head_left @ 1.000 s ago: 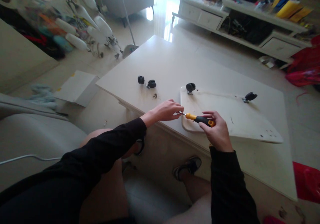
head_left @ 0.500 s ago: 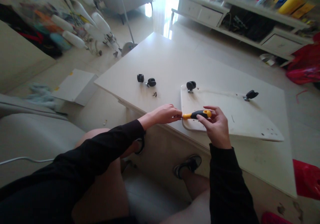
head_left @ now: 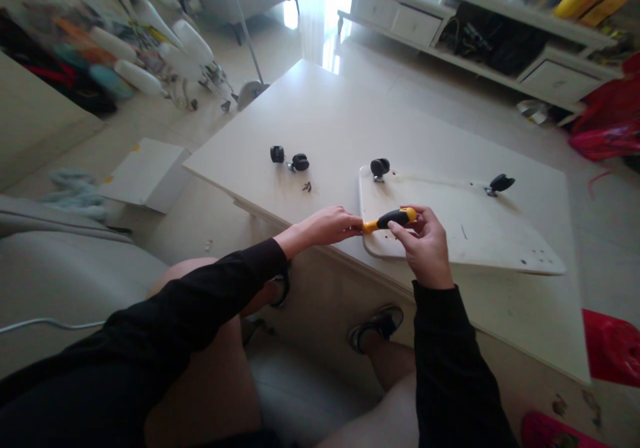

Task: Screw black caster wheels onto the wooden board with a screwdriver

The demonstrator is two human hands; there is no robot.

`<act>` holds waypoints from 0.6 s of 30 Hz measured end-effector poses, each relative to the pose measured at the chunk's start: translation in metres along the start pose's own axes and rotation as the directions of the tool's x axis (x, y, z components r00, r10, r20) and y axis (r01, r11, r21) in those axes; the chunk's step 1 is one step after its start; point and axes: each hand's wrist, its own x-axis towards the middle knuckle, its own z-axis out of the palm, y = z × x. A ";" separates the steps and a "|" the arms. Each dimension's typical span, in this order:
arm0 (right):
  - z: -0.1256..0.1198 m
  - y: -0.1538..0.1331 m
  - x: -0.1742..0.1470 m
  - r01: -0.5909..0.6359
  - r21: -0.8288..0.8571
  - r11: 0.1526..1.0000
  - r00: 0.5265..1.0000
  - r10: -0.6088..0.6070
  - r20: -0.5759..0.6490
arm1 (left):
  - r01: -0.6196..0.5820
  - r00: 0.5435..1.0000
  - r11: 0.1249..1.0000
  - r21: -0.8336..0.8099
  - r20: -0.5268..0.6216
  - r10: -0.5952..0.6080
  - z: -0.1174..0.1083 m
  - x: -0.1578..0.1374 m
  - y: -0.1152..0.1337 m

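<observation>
My right hand is closed around the black and yellow handle of a screwdriver, whose front end points left. At that end, the fingers of my left hand are pinched together; whatever they hold is too small to make out. Both hands are over the near left corner of a white board with a tapered right end and small holes. Two black casters stand upright on its far edge, a left caster and a right caster.
The board lies on a white table. Two loose casters and a small pile of screws lie left of the board. A white box is on the floor at left. A cluttered low cabinet stands at the back.
The screwdriver's handle end has risen slightly and shifted left with my right hand. My left hand stays pinched at its front end. The whole view has shifted a little.
</observation>
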 end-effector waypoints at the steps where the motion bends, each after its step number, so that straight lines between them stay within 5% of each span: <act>1: 0.000 0.000 0.000 0.000 0.001 1.000 1.000 0.000 -0.002 | 0.003 1.000 1.000 0.012 0.001 -0.003 0.000 0.000 0.000; 18: -0.002 0.003 0.000 0.017 -0.051 0.999 0.999 -0.018 -0.031 | 0.028 1.000 0.993 0.116 0.004 -0.029 -0.001 0.000 -0.002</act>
